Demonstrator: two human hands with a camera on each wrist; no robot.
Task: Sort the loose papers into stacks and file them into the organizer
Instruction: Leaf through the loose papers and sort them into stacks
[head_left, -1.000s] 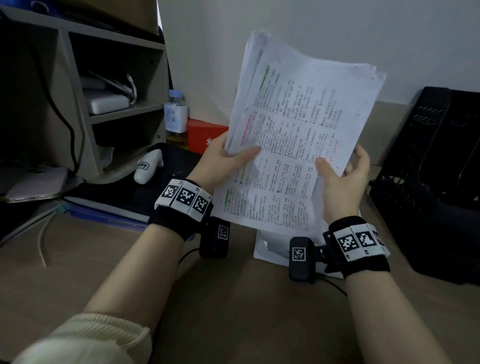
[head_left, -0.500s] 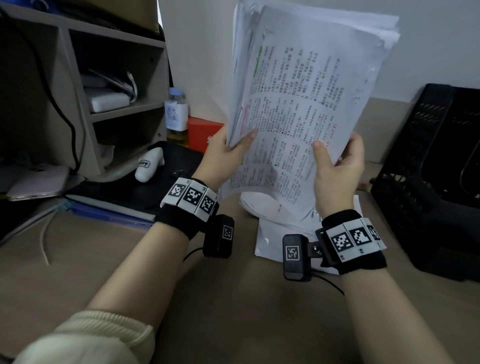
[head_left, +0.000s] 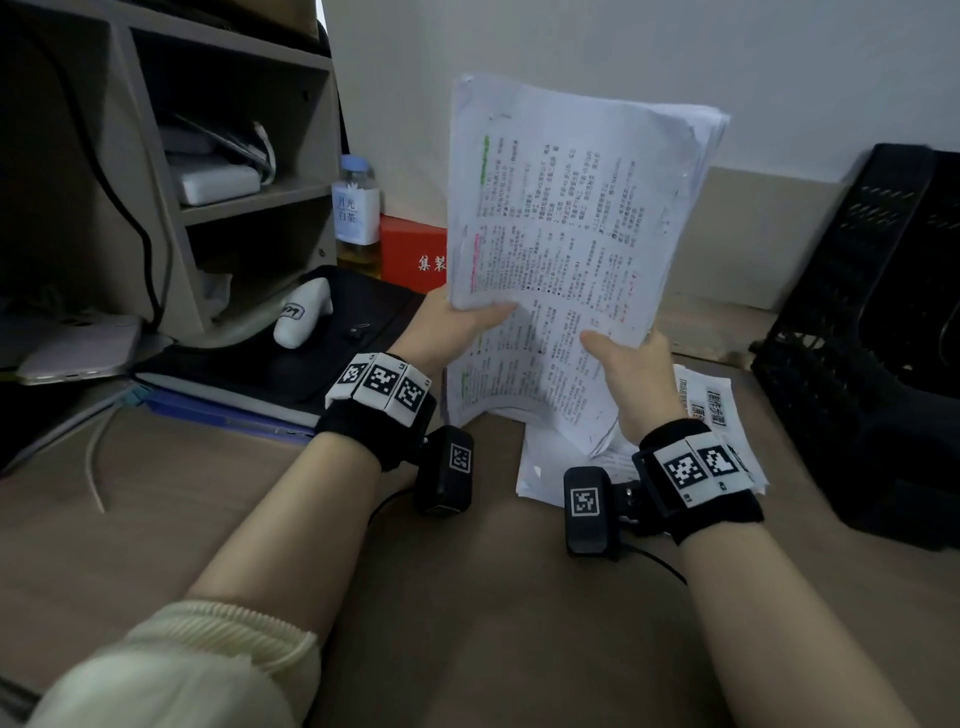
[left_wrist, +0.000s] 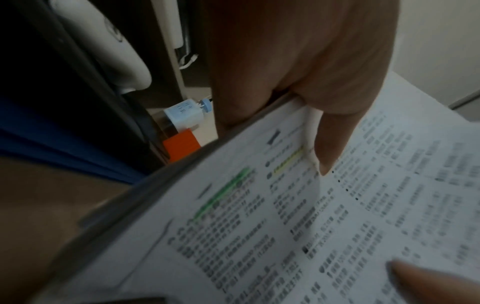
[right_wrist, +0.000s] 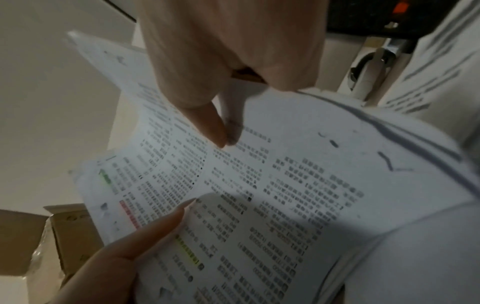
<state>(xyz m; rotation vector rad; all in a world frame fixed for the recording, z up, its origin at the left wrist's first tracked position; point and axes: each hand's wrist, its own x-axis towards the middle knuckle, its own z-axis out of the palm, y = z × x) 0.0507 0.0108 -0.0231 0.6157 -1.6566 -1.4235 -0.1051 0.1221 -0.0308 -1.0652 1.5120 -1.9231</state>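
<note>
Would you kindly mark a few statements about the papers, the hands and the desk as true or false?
1. Both hands hold the sheaf of papers. True: the left hand and the right hand each grip its lower part.
2. The held papers are blank. False: they carry printed text with green and pink highlighting.
3. More papers lie on the desk beneath the right hand. True.
4. The black organizer stands on the left of the desk. False: it stands on the right.
5. The bottle lies on its side. False: it stands upright beside the red box.
</note>
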